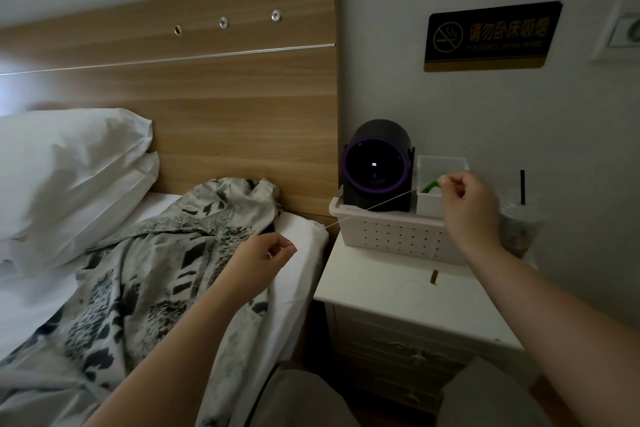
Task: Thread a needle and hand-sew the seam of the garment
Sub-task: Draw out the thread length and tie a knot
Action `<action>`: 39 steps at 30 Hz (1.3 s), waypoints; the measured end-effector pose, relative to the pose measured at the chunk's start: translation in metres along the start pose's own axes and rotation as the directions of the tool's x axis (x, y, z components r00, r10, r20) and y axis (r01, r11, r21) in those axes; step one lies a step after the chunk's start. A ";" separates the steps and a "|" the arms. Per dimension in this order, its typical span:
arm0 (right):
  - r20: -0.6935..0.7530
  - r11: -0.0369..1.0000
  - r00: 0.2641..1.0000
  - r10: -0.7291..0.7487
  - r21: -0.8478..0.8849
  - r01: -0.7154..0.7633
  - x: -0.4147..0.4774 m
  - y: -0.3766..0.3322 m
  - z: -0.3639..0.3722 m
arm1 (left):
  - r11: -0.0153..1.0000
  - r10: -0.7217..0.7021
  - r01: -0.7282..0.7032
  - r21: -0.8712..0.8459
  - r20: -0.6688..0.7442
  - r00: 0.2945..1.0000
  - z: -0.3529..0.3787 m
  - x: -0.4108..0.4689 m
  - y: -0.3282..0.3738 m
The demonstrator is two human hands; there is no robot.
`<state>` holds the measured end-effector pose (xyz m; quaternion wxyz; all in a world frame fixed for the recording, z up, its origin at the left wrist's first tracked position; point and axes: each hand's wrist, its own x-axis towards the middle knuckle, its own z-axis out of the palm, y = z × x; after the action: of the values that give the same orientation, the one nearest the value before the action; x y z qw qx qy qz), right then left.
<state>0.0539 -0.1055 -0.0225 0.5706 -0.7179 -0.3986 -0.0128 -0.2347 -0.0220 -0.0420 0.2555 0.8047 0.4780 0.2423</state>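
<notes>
Pale thread (374, 207) pulled taut, right hand (465, 199) up high with its grip pinched on the top end, left hand (266, 253) down-left of it, grip pinched on the strand too, patterned garment (156, 270) heaped on the bed (306, 274) beneath the left grip.

Your left hand (268, 253) and right hand (467, 204): pinching pale thread (374, 206), stretched between them; patterned garment (156, 270) lying on bed (303, 274).

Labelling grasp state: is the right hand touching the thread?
Touching. Head view: the right hand pinches the thread between thumb and fingertip, and the line leaves that pinch taut, running down-left.
</notes>
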 end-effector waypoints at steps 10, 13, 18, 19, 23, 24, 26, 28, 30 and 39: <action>-0.040 0.999 0.999 -0.024 0.031 0.025 0.003 -0.004 0.004 | 0.996 0.025 -0.025 -0.089 -0.004 1.000 0.011 0.003 -0.001; -0.053 1.000 0.999 0.005 0.025 -0.004 0.007 0.002 0.002 | 0.982 -0.107 0.096 -0.163 -0.056 0.993 0.013 0.003 -0.013; -0.056 0.997 0.996 0.067 -0.030 -0.069 0.001 0.022 0.004 | 0.876 -0.309 0.252 -0.411 -0.079 0.948 0.009 0.000 -0.025; -0.051 0.996 0.996 0.070 -0.052 -0.073 -0.002 0.026 0.006 | 0.830 -0.351 0.279 -0.483 -0.062 0.934 0.008 0.000 -0.026; -0.001 0.989 0.992 0.127 -0.072 -0.127 -0.010 0.038 0.013 | 0.537 -0.468 0.365 -0.761 0.091 0.879 0.001 -0.002 -0.027; 0.005 0.988 0.990 0.140 -0.073 -0.139 -0.012 0.040 0.014 | 0.461 -0.473 0.374 -0.805 0.134 0.871 -0.001 -0.001 -0.027; 0.003 0.985 0.988 0.153 -0.079 -0.152 -0.015 0.044 0.016 | 0.363 -0.464 0.384 -0.849 0.193 0.865 -0.004 0.000 -0.028; -0.001 0.980 0.984 0.180 -0.084 -0.179 -0.017 0.046 0.016 | 0.339 -0.449 0.392 -0.855 0.219 0.866 -0.006 0.003 -0.029; 0.015 0.975 0.979 0.205 -0.092 -0.203 -0.019 0.049 0.015 | 0.320 -0.432 0.385 -0.866 0.228 0.873 -0.008 0.004 -0.031; 0.115 0.976 0.975 0.193 -0.124 -0.178 -0.030 0.055 0.026 | -0.071 -0.314 0.039 -0.997 0.060 0.948 -0.004 0.009 0.000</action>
<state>0.0543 -0.1029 -0.0902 0.5014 -0.7825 -0.3637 0.0634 -0.2338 -0.0136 -0.0375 0.7379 0.2734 0.2777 0.5510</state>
